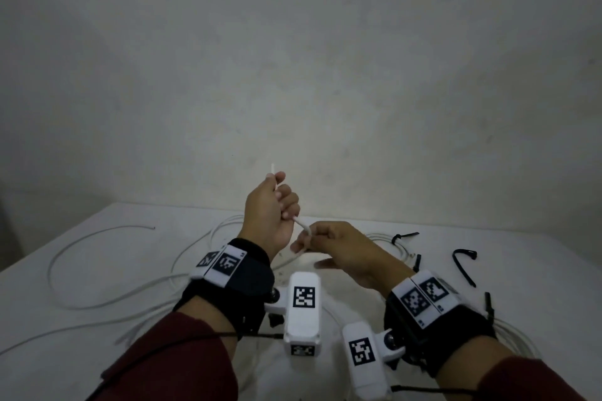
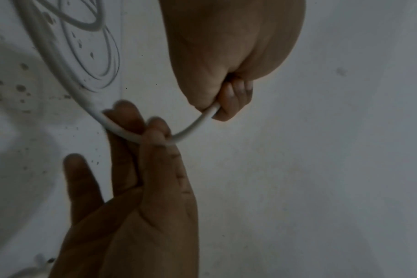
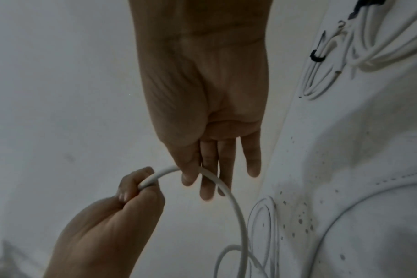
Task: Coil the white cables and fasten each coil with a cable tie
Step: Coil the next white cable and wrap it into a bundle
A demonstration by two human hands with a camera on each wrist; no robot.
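My left hand (image 1: 281, 202) is raised above the table and grips a white cable (image 1: 301, 225) in a fist. The cable's short end sticks up out of the fist. Just below and to the right, my right hand (image 1: 306, 242) pinches the same cable between thumb and forefinger, its other fingers straight. In the left wrist view the cable (image 2: 198, 122) curves from the left hand (image 2: 224, 101) down to the right hand (image 2: 155, 135). In the right wrist view the cable (image 3: 236, 206) drops from the right hand (image 3: 191, 175) toward loops on the table; the left hand (image 3: 133, 186) holds its end.
Loose white cable loops (image 1: 65, 257) lie across the white table (image 1: 537, 254) at left and centre. A coiled cable bound by a black tie (image 1: 395, 239) lies at the right. Spare black cable ties (image 1: 464, 262) lie beyond it. A plain wall stands behind.
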